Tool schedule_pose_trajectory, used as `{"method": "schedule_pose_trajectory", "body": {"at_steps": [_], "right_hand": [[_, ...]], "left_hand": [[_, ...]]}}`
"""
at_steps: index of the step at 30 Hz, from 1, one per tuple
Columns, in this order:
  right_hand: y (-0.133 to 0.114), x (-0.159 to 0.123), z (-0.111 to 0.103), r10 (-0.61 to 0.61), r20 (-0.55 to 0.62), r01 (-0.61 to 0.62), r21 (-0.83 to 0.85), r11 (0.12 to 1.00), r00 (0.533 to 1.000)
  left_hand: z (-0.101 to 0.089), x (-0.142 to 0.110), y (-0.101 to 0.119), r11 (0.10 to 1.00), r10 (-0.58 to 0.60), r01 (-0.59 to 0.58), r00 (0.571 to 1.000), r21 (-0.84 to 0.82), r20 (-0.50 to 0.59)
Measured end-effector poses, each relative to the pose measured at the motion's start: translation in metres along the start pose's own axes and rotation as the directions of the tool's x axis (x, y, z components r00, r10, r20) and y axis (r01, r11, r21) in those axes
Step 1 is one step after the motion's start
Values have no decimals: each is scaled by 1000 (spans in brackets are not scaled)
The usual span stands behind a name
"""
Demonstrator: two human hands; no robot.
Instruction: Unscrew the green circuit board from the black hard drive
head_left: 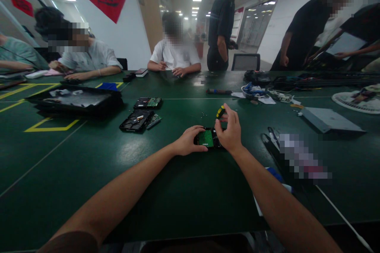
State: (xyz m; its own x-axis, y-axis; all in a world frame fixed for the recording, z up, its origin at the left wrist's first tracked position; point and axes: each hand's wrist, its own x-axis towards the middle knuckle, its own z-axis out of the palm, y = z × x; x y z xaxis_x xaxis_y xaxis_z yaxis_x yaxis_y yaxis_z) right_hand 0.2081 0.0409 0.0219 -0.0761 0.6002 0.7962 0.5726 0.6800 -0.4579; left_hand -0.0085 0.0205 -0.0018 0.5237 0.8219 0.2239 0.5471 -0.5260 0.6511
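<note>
A black hard drive (208, 138) with a green circuit board on top lies on the dark green table (148, 189) in front of me. My left hand (190, 141) is closed on its left edge and holds it down. My right hand (230, 131) grips a small screwdriver with a yellow and black handle (220, 111), upright over the drive's right side. Several tiny screws (203, 114) lie loose just beyond the drive.
Two more opened drives (137, 120) (148, 102) and a black tray (74, 101) lie to the left. A grey metal box (329, 119), cables and a bowl (252, 91) sit right. Other people sit and stand along the far edge.
</note>
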Motion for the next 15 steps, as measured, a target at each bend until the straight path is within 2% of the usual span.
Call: {"method": "schedule_pose_trajectory", "body": {"at_steps": [15], "right_hand": [[3,-1,2,6,-16,-6,2,1000,1000]], "left_hand": [[-1,-1,-2,1000,-1,1,1000,7,12]]}}
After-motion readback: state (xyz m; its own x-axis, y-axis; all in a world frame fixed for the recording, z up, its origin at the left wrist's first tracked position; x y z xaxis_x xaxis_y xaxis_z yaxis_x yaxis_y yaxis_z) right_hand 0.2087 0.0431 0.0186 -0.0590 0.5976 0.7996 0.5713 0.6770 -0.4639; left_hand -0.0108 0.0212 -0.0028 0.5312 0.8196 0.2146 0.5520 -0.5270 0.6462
